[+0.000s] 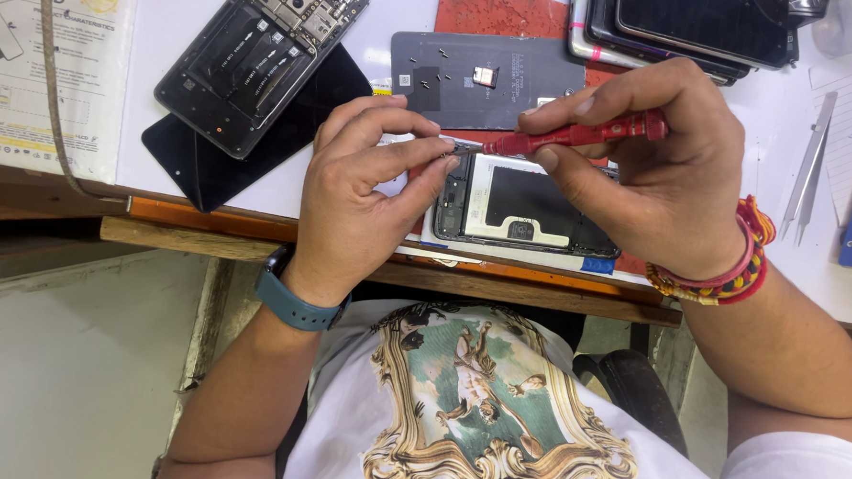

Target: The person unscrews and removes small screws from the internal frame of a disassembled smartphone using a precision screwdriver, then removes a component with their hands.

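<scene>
The right hand (668, 188) grips a red screwdriver (574, 134), its tip meeting the pinched left hand (366, 184) fingertips above the opened phone (528, 210) (back cover off). A white-and-yellow printed package (51, 60) lies far left of the fingers.

Right hand (663, 173) grips red screwdriver (584, 134), tip pointing left to pinched fingertips of left hand (366, 184). Opened phone (533, 211) lies beneath both hands at white table (165, 84) edge. Second stripped phone frame (262, 55) upper left on black panel (209, 168); tweezers (810, 170) at right
</scene>
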